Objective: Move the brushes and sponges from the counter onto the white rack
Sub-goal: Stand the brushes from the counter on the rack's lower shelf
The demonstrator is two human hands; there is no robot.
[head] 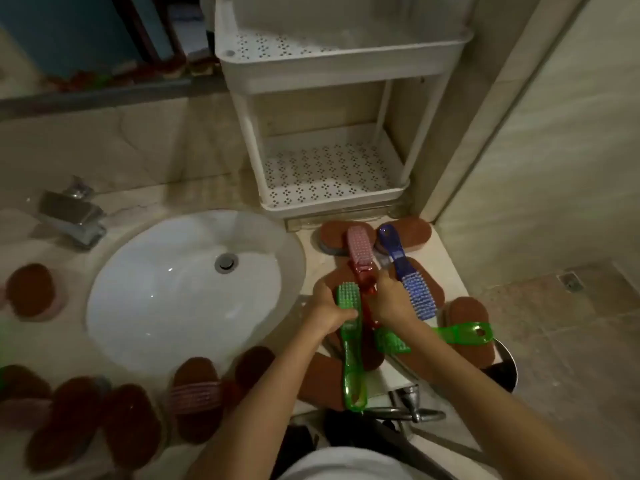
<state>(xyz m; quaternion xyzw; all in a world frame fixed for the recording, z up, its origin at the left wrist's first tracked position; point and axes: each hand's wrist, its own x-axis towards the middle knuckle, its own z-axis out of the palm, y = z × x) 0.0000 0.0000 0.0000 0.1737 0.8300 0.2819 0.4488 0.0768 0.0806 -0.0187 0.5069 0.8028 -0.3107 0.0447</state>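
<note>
My left hand [329,308] is closed around a green brush [351,344], bristles up, its handle pointing toward me. My right hand [389,299] grips the handle of a red brush [360,252] with pink bristles. A blue brush [405,268] lies just right of my right hand, and a second green brush [446,336] lies crosswise under my right forearm. Brown oval sponges [412,233] lie under and around the brushes. The white two-tier rack [332,171] stands behind them, both perforated shelves bare.
A white round sink [166,299] fills the counter's middle, with a chrome faucet [72,213] at its left. More brown sponges [131,410] line the sink's near rim and left side. A tiled wall and a drop to the floor lie to the right.
</note>
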